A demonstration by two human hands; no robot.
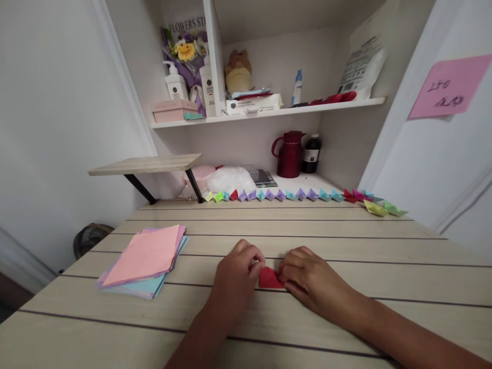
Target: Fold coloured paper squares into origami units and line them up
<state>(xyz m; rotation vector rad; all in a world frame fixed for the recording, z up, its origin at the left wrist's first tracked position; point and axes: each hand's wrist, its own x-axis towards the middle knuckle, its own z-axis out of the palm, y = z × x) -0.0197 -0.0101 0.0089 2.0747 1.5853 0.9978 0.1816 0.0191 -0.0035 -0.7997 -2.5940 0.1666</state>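
A small folded piece of red paper [270, 279] lies on the wooden table between my two hands. My left hand [240, 269] is at its left edge, fingers curled and pressed together beside the paper. From the other side, my right hand [307, 277] has its fingertips bent onto the paper's right part, covering that end. Part of the red paper is hidden under the fingers of both hands. To the left of my hands rests a stack of square coloured paper [148, 253], pink on top with purple and light blue sheets below.
A row of small folded paper boats [280, 195] runs along the table's back edge. At the back left stands a small raised shelf [146, 164] on black legs. Behind the row are a dark red jug [290, 154] and a dark bottle [311, 154].
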